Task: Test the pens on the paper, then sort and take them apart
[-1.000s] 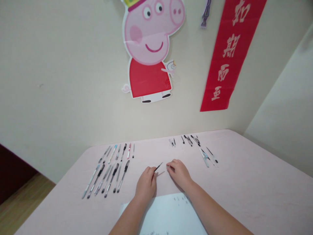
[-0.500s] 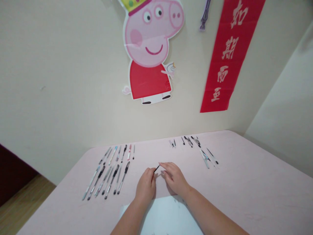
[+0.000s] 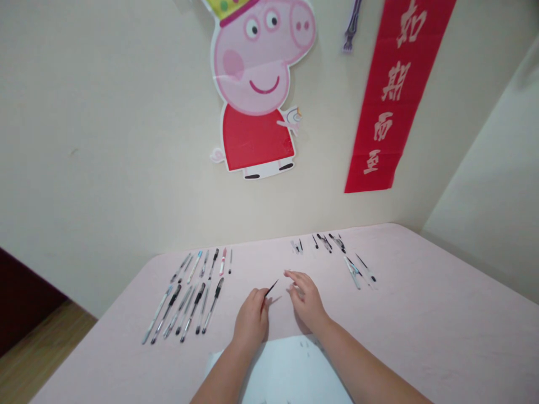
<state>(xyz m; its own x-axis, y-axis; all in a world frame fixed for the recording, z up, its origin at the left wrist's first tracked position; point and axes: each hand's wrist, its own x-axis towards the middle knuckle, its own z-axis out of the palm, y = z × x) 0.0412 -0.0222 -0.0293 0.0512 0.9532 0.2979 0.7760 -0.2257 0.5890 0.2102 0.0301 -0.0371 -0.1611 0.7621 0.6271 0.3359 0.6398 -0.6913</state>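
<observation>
My left hand is closed on a thin black pen refill, whose narrow end points up and to the right; the rest of it is hidden in the fingers. To its right, my right hand hovers with fingers apart and nothing in them, a short gap from the refill's tip. Beneath my forearms lies a white sheet of paper with small dark marks near its top.
On the pink-covered table, two rows of pens lie at left. Small pen parts lie at the back right, with more pen pieces nearer. Behind stands a wall with a pig cutout and a red banner.
My right hand has drawn away from the refill's tip, to the right and slightly up, and its fingers have spread. My left hand stays in place with the refill.
</observation>
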